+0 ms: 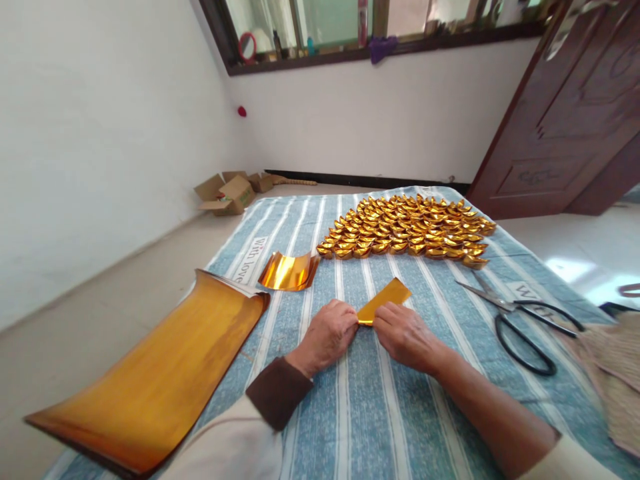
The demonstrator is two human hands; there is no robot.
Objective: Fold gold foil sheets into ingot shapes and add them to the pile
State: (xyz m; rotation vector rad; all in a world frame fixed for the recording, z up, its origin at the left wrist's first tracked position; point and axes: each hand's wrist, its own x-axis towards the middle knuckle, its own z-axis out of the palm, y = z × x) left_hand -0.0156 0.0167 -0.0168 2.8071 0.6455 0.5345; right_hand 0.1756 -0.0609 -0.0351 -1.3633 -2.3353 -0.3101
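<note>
Your left hand (327,333) and right hand (406,335) meet at the lower centre of the frame, both pinching the near end of a gold paper strip (384,300) that slants up and to the right over the striped blue cloth (360,413). Above it, upper centre, folded gold ingots (407,228) lie packed in rows. A curled stack of gold sheets (289,271) sits left of centre, a large gold sheet (160,373) at lower left, and black scissors (520,320) to the right.
</note>
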